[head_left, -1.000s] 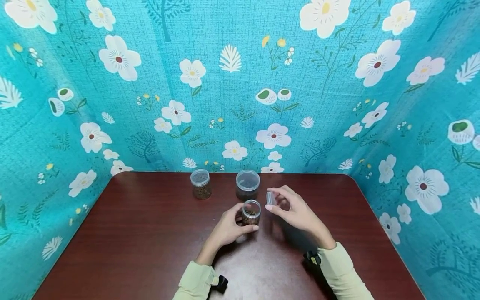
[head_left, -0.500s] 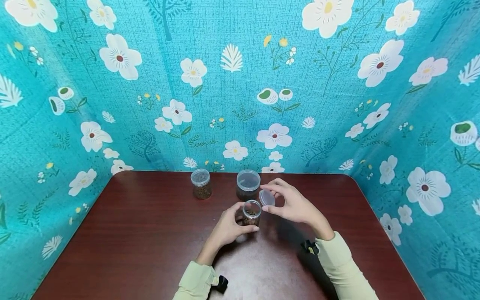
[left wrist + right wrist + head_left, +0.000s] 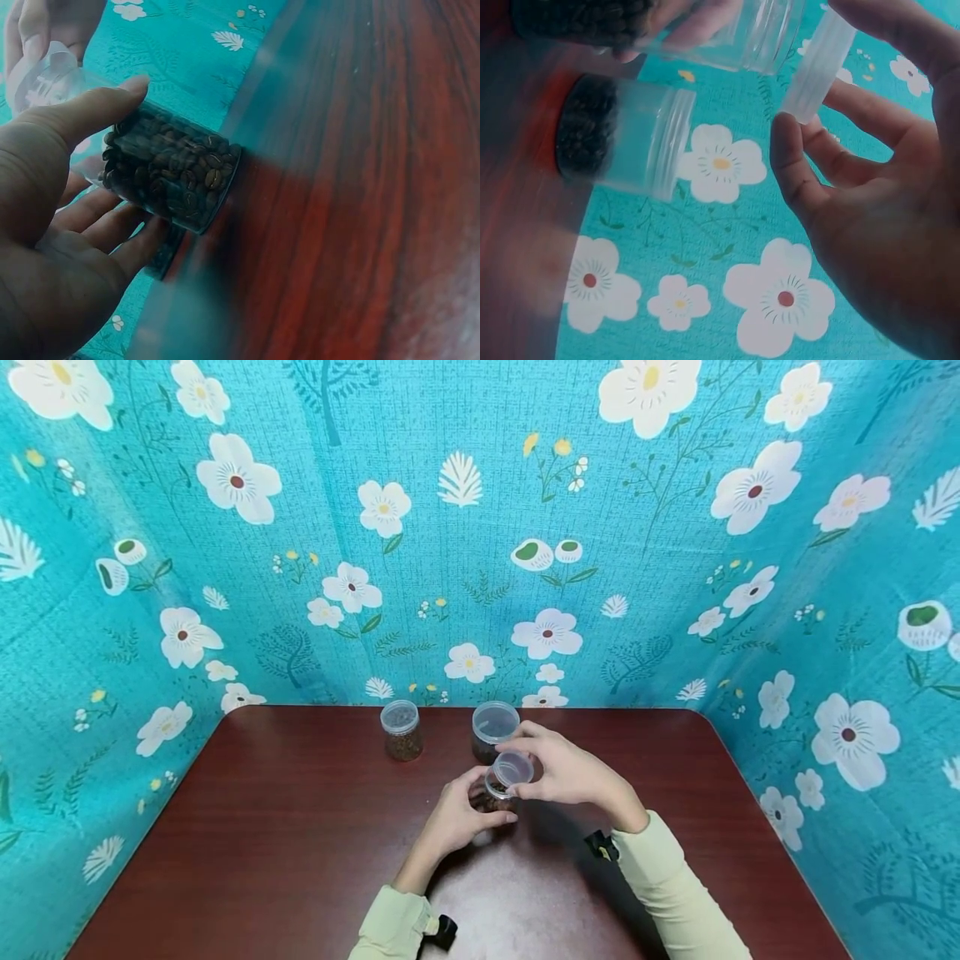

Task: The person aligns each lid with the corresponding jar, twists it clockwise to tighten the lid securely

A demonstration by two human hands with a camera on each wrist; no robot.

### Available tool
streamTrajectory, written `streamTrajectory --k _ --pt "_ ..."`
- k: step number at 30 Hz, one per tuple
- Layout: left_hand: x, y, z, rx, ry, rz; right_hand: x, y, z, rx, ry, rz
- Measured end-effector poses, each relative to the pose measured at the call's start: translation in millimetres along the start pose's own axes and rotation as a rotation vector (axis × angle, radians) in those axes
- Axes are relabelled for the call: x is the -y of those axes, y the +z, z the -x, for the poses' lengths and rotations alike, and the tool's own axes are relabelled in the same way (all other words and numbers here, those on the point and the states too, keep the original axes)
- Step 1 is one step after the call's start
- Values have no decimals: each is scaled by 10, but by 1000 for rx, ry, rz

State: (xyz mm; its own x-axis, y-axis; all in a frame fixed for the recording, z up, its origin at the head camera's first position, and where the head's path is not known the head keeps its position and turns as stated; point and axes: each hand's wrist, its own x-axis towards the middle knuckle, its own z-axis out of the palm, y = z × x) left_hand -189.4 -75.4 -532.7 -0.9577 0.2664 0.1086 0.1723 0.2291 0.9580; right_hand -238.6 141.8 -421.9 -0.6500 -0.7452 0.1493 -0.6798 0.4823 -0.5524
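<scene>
My left hand (image 3: 455,814) grips a small clear jar (image 3: 176,161) standing on the table, thumb on one side and fingers on the other. Dark roasted coffee beans (image 3: 191,169) fill its lower part. My right hand (image 3: 566,768) pinches a translucent round lid (image 3: 821,67) by its edge, thumb and fingers on opposite sides. In the head view the lid is tilted and overlaps the jar's mouth; the right wrist view shows it just off the threaded rim. Close behind stands a wider clear jar (image 3: 495,722) with dark contents, also seen as the wider jar (image 3: 634,135) in the right wrist view.
A third jar (image 3: 402,731), lidded and partly filled with brown contents, stands at the back, left of the others. The dark red wooden table (image 3: 285,835) ends at a blue flowered cloth (image 3: 450,568) hanging behind and at both sides.
My right hand has moved left with the lid, from beside the jar to over its mouth, and the lid has turned from edge-on to flatter. The left hand and jar have stayed put.
</scene>
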Motion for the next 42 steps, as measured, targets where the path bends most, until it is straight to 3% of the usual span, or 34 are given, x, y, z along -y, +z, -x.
streamTrajectory --k 16,26,42 --pt "11 -1 13 21 -18 15 110 51 -150 107 -5 53" --pt "26 16 16 33 13 25 101 74 -160 119 5 53" --pt "45 3 16 30 6 -12 91 71 -178 145 -3 39"
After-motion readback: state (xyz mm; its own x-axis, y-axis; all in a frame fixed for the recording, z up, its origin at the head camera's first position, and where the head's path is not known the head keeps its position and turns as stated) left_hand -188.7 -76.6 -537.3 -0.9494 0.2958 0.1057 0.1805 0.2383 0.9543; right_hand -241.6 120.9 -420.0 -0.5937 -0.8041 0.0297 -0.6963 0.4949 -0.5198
